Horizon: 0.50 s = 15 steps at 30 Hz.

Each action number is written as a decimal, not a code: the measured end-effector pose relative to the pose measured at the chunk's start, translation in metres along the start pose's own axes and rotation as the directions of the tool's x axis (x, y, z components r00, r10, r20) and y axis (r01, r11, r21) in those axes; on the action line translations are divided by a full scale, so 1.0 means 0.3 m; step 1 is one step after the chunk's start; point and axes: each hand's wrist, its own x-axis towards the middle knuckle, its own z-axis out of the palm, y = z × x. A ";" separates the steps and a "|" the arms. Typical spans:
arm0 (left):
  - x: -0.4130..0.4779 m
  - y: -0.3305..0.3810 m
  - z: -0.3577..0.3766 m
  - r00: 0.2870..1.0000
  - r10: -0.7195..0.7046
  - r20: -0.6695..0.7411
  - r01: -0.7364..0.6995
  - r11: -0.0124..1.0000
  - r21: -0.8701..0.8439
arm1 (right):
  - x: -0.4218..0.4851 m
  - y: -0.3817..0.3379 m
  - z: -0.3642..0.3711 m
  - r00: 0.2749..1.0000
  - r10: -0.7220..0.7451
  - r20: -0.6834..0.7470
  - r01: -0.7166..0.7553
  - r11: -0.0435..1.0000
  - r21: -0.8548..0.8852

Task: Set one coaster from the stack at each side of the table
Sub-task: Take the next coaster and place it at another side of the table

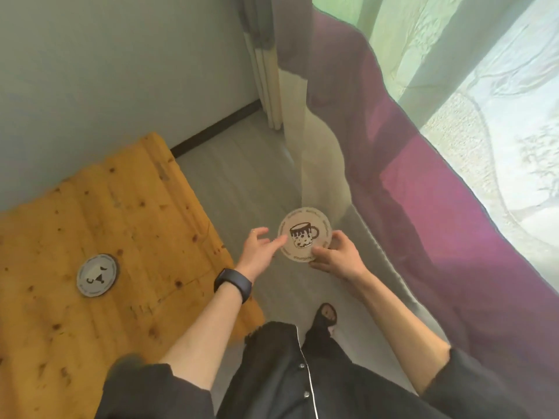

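My right hand (335, 258) holds a round beige coaster stack (304, 234) with a brown cup drawing on top, out over the floor to the right of the wooden table (127, 207). My left hand (260, 249), with a black band on the wrist, has its fingers spread and touches the stack's left edge. A grey round coaster (96, 275) lies flat on the table near its right side, well left of both hands.
The table's right edge and near corner lie just left of my left forearm. A purple and beige curtain (423, 176) hangs close on the right before a window. Grey floor runs between table and curtain; my foot (326, 316) stands on it.
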 end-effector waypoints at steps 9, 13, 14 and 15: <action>0.132 0.034 -0.181 0.962 -0.015 -0.271 -0.099 0.909 -0.404 | 0.263 -0.148 0.189 0.982 0.024 0.190 0.008 0.986 -0.166; 0.199 0.013 -0.278 0.941 -0.079 -0.330 -0.095 0.873 -0.478 | 0.391 -0.260 0.267 0.976 0.022 0.215 0.036 0.965 -0.259; 0.215 0.004 -0.295 0.939 -0.103 -0.329 -0.085 0.856 -0.510 | 0.423 -0.284 0.285 0.970 0.017 0.244 0.061 0.949 -0.309; 0.231 -0.002 -0.308 0.939 -0.124 -0.321 -0.073 0.841 -0.537 | 0.456 -0.305 0.306 0.962 0.008 0.272 0.097 0.925 -0.368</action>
